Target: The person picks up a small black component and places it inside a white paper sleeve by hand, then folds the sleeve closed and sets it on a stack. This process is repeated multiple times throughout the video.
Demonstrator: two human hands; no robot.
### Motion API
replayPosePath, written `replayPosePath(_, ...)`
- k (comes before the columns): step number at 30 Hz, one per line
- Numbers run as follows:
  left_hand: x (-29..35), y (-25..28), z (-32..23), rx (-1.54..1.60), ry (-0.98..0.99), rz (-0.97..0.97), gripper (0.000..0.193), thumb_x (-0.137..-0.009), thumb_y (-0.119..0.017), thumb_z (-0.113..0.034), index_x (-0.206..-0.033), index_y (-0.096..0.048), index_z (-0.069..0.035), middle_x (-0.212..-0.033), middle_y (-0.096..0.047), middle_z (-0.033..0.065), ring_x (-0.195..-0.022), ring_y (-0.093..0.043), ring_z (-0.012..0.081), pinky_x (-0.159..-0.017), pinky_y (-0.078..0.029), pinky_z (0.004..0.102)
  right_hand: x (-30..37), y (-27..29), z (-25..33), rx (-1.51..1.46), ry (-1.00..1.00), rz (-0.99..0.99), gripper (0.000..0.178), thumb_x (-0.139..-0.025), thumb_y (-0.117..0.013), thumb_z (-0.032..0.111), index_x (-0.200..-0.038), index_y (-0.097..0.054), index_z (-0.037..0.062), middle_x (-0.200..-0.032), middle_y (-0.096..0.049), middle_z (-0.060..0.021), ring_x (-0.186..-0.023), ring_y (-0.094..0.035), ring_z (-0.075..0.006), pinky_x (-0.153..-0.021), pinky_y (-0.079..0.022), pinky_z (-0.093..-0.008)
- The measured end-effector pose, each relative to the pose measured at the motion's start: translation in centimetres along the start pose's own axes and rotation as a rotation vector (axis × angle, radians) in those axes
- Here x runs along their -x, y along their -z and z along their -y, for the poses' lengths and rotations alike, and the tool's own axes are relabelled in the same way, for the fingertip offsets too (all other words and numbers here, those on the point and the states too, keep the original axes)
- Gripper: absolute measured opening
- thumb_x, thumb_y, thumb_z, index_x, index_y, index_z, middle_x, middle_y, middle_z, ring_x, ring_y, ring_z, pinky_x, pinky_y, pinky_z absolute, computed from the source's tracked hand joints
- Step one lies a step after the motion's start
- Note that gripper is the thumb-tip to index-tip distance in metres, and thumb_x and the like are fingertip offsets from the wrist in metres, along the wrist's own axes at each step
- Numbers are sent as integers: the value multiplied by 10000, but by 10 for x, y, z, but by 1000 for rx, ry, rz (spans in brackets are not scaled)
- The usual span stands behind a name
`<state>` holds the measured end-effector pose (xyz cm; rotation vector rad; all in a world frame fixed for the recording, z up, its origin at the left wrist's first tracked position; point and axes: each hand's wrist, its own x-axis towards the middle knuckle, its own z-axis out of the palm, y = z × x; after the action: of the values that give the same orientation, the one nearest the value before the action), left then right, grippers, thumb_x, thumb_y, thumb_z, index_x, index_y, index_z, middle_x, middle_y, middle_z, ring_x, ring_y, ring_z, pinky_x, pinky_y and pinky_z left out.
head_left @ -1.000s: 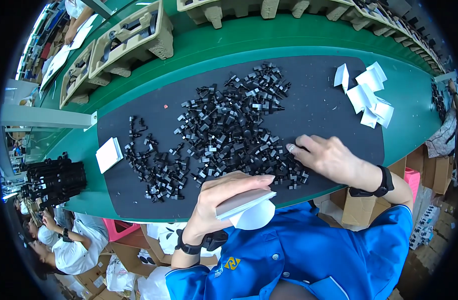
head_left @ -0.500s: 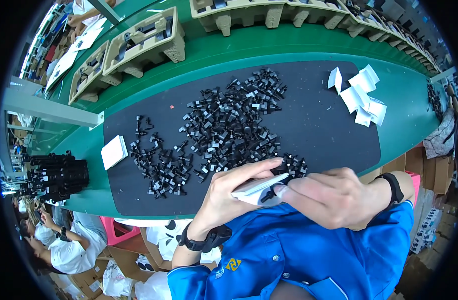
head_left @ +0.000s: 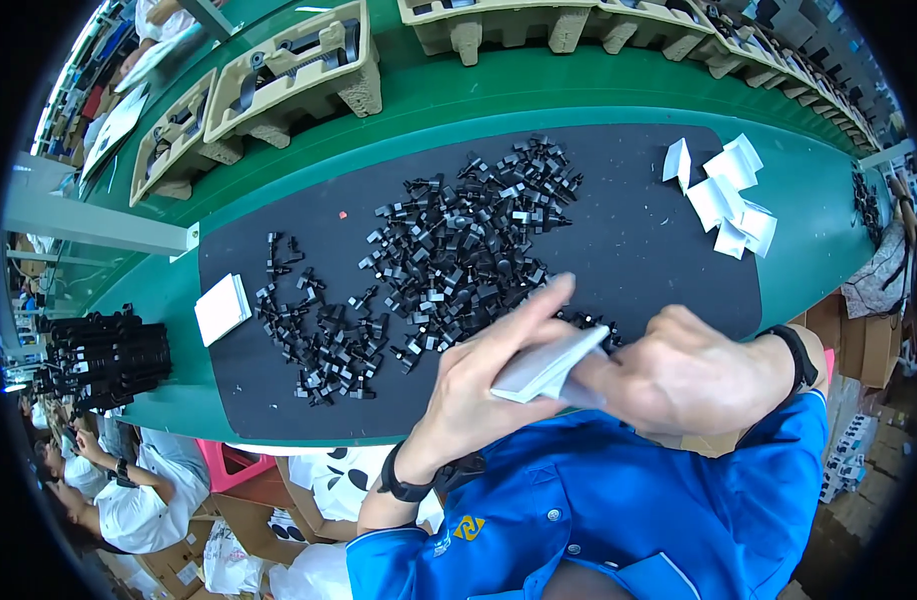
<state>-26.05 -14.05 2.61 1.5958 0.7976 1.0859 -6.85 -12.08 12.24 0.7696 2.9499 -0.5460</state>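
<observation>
My left hand (head_left: 469, 385) grips a small stack of white paper leaflets (head_left: 549, 365), its fingers stretched along the back and the thumb side below. Closed and blurred by motion, my right hand (head_left: 684, 375) pinches the lower right part of the paper, where a sheet bends. Whether a small part is also in its fingers is hidden. Just beyond both hands, a large heap of small black plastic fittings (head_left: 459, 250) lies on the dark mat (head_left: 639, 260). A smaller heap of the same fittings (head_left: 329, 345) spreads to its left.
Folded white papers (head_left: 719, 200) stand at the mat's right end; a white paper stack (head_left: 222, 310) lies at its left. Moulded pulp trays (head_left: 289, 75) line the far side. Black parts (head_left: 109, 355) are stacked at far left, near a metal post (head_left: 99, 215). Another person (head_left: 159, 490) sits lower left.
Both hands have shifted slightly right and the paper stack has tilted more upright. A black fitting seen against the paper by my right fingers no longer shows.
</observation>
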Motion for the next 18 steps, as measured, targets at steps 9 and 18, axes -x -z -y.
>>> replayPosePath(9,17,8,-5,317,330,-318,820,-677,-788,-18,-1364,-343,33,-1048,-663,132,-906,-657,182,-774,-525,262,-7,-11,-11,-342,-165,-367,270,-716,-740,125,-942,-630,27,-571,-564,-8,-467,-555,-184,-442,-415,-326)
replayPosePath(18,16,-5,-19,264,159,-244,734,-744,-701,43,-1365,-310,64,-1125,-614,188,-931,-650,212,-778,-537,285,7,-65,-28,-416,16,-750,263,-667,-789,90,-901,-680,41,-771,-616,-51,-662,-541,-151,-483,-397,-238)
